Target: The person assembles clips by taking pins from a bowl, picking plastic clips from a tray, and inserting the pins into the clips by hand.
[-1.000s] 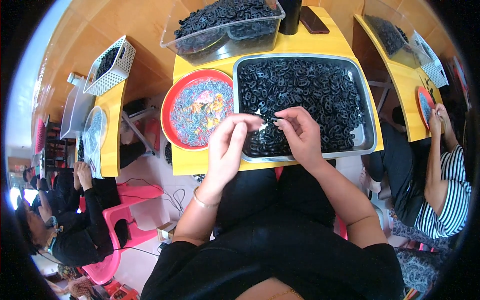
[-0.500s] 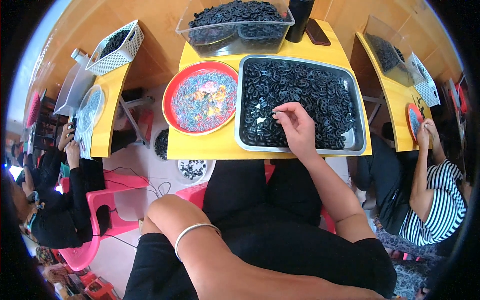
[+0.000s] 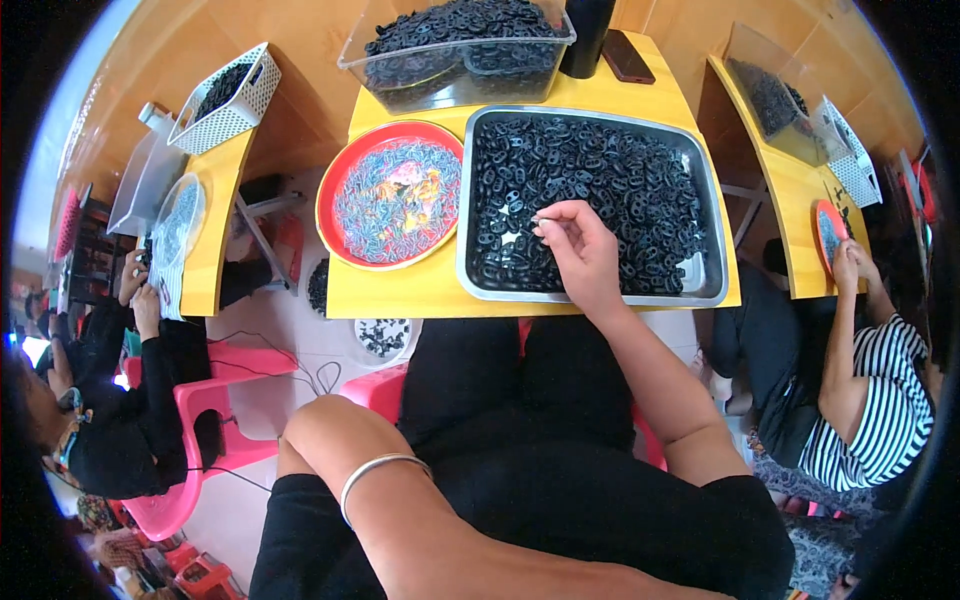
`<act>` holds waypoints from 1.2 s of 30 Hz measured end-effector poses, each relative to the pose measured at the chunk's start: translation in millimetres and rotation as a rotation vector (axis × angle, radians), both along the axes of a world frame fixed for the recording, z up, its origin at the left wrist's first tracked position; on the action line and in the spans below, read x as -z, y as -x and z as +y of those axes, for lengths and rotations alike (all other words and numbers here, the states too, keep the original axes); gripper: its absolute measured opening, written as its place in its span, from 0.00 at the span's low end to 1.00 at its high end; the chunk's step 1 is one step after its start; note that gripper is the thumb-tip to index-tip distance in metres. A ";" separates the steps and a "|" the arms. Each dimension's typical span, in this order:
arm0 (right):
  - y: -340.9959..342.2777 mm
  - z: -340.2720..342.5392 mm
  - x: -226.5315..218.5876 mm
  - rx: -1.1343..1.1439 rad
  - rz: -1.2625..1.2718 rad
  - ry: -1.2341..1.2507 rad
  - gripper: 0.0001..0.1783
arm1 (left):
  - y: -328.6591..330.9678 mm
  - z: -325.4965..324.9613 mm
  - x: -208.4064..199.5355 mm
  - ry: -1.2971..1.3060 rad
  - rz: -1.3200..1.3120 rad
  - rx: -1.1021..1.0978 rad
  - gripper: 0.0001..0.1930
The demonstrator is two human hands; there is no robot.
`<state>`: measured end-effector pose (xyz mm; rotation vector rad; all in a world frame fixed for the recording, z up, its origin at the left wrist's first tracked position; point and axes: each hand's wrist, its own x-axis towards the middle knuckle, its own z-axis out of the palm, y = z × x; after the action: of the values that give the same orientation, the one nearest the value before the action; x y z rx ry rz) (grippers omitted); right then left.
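My right hand is above the near part of a metal tray. Its thumb and index finger are pinched together on something too small to make out, with a pale glint at the fingertips. Small black oval pieces with two holes fill the tray in a loose layer. My left arm, wearing a silver bangle, crosses in front of my body toward the lower right; the left hand lies outside the picture. Left of the tray, a round red-rimmed plate carries many small, thin metallic pieces.
Behind the tray stand a clear plastic bin heaped with black pieces, a black cylinder and a dark phone. Two people work at yellow tables on either side. A white bowl with black pieces stands below the table's left front.
The table and its contents sit slightly farther left in view. My right hand keeps its pinch over the tray, a little left in the picture. My left forearm reaches less far into the lower right.
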<state>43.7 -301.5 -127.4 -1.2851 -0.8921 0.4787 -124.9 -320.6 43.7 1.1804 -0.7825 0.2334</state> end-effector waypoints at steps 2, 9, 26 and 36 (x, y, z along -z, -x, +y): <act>-2.0 -2.4 1.8 0.007 0.006 0.004 0.05 | -8.8 9.4 -1.1 -0.022 0.007 -0.004 0.51; -5.7 -3.9 6.2 0.065 0.097 -0.018 0.07 | -45.2 99.8 33.6 -0.986 0.241 -1.028 0.14; -5.2 -3.1 -2.3 0.035 0.058 0.026 0.06 | -102.0 179.9 158.2 -1.606 0.194 -1.281 0.07; -5.0 -3.3 1.7 0.026 0.070 0.018 0.06 | -98.5 171.7 150.8 -1.539 0.212 -1.177 0.07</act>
<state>48.8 -304.8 -129.1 -1.2874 -0.8133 0.5086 -26.5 -148.9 -107.1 3.0015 0.2038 0.4687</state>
